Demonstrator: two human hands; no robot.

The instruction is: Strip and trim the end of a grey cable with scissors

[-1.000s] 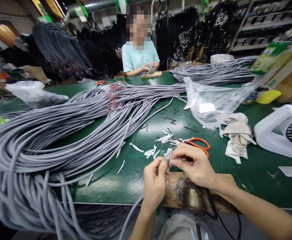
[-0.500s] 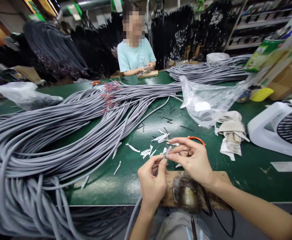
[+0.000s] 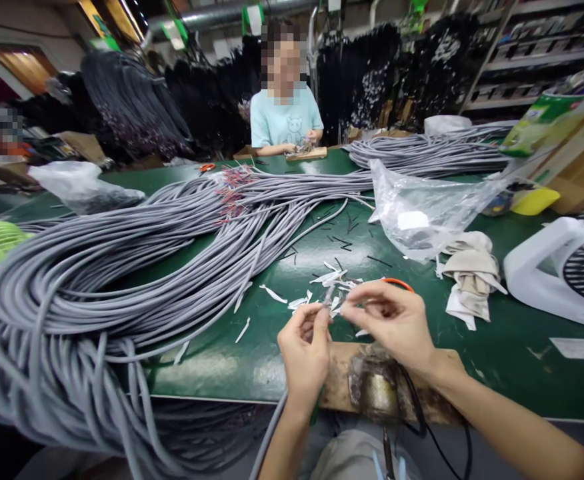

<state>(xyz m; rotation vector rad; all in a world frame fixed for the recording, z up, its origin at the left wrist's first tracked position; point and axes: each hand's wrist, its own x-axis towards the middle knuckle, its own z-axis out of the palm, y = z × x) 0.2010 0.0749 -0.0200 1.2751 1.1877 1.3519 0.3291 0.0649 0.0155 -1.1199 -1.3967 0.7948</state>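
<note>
Toward five o'clock, above the tabletop (image 3: 512, 380), two hands meet: the left hand (image 3: 306, 348) pinches one cable end (image 3: 329, 295), its grip closed; the right hand (image 3: 398, 325), fingertips nearly together just beside it, may be holding something, I cannot tell. One board (image 3: 338, 387) sits below at the near edge; bare room opens toward four o'clock.
</note>
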